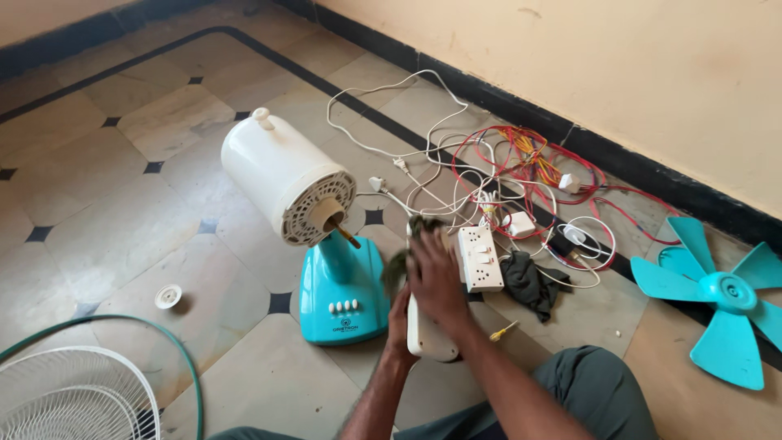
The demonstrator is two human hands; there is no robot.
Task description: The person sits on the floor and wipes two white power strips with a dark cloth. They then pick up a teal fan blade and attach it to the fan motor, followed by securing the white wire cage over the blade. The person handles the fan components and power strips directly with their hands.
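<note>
Right hand point(437, 277) pressing dark cloth point(419, 230) onto white panel point(428, 330), left hand point(399, 322) gripping panel from beneath

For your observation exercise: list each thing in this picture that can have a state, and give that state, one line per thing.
Fan body: stripped, shaft bare, standing on its turquoise base.
Fan blade: detached, flat on floor.
Wire guard: removed, lying on floor.
White cover: held by left hand.
Dark cloth: pressed under right hand.
Cables: tangled.

Teal fan blade point(717, 297) by the wall, white grille point(73, 399) lower left, tangled wires point(505, 167), maybe a dark rag point(529, 281) on the tiled floor point(122, 204).
</note>
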